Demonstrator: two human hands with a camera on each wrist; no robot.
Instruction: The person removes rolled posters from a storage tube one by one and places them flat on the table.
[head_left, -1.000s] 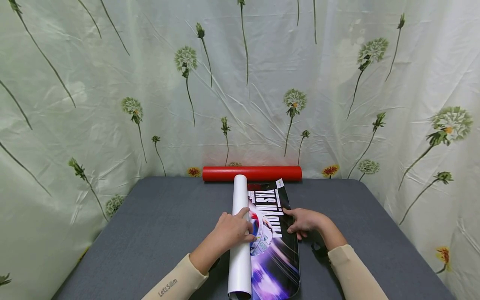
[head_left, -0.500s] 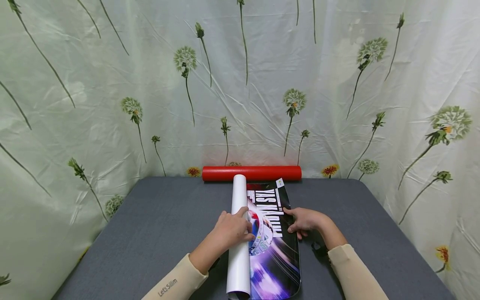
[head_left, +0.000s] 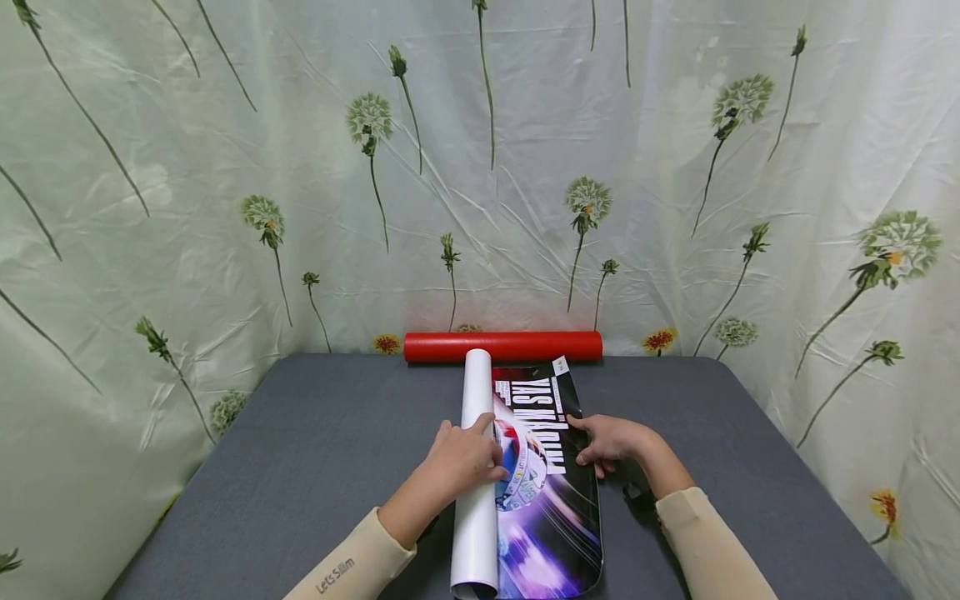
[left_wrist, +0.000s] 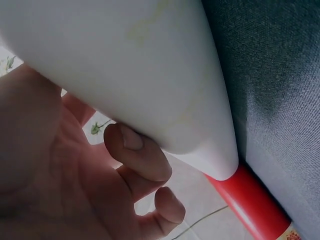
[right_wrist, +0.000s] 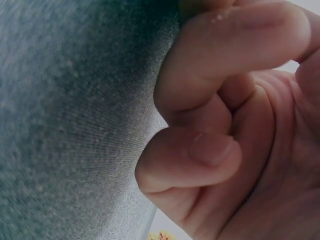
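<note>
Left hand on poster, red tube

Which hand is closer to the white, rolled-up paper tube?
Left. The left hand touches the white paper tube, reaching across it. The right hand is farther away, right of the tube, at the black edge of the flat, glossy printed poster.
</note>
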